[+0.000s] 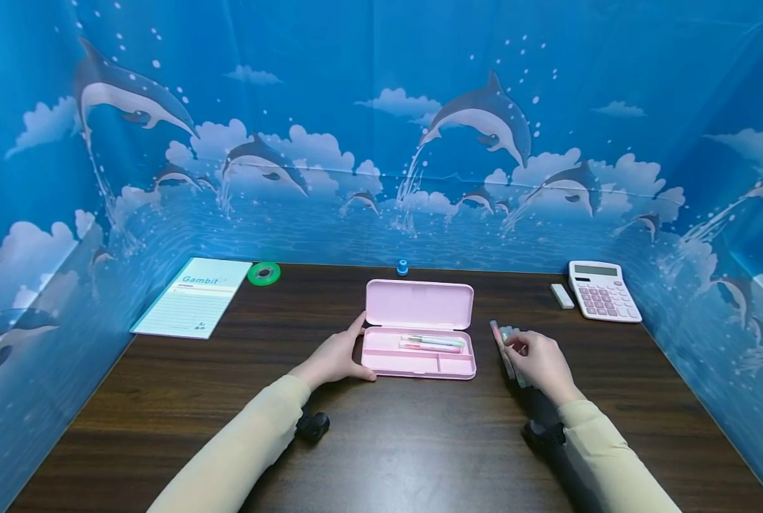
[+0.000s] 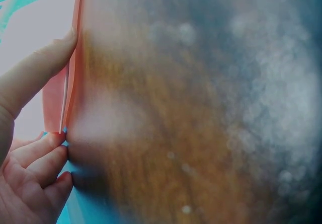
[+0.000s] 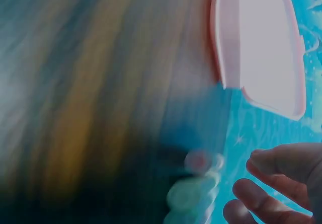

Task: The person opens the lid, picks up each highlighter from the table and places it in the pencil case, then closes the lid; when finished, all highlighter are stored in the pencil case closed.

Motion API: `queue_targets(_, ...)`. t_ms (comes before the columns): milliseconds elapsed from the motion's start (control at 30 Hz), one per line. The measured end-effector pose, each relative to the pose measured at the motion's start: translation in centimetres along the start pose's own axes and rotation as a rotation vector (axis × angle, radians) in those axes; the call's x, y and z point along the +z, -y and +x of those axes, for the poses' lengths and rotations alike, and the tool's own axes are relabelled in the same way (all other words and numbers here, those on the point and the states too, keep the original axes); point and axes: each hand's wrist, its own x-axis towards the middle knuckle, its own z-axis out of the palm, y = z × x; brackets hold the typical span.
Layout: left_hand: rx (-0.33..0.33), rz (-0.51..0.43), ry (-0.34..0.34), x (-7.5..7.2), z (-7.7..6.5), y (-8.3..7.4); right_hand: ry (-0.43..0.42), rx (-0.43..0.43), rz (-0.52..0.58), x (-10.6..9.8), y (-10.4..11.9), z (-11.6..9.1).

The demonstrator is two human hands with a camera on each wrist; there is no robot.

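A pink pencil case (image 1: 419,367) lies on the table with its lid raised at the back. A few pens (image 1: 432,343) rest in its long rear compartment. My left hand (image 1: 336,356) grips the case's left end, thumb at the front corner and fingers near the hinge; the left wrist view shows the thumb (image 2: 55,58) against its wall. To the right of the case, my right hand (image 1: 541,360) hovers close over a row of pens (image 1: 496,335), partly covering them. In the right wrist view its fingers (image 3: 256,196) are bent and apart, with nothing between them.
At the back left are a pale green notepad (image 1: 195,296) and a green ring of tape (image 1: 263,273). A small blue object (image 1: 402,268) stands at the rear edge. An eraser-like white block (image 1: 562,296) and a calculator (image 1: 604,291) lie at the back right.
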Motion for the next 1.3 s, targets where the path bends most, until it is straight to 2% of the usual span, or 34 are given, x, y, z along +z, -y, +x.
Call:
queue_targets(433, 0.01, -0.001, -0.005, 0.1, 0.0, 0.2, 0.005, 0.089, -0.015, -1.3, -3.1, -1.2)
queue_targets(667, 0.012, 0.005, -0.001, 0.1, 0.1, 0.2, 0.052, 0.141, 0.006, -1.7, -4.3, -1.5)
queue_targets(1300, 0.01, 0.001, -0.011, 0.2, 0.1, 0.1, 0.108, 0.203, -0.018, -2.3, -5.2, -1.7)
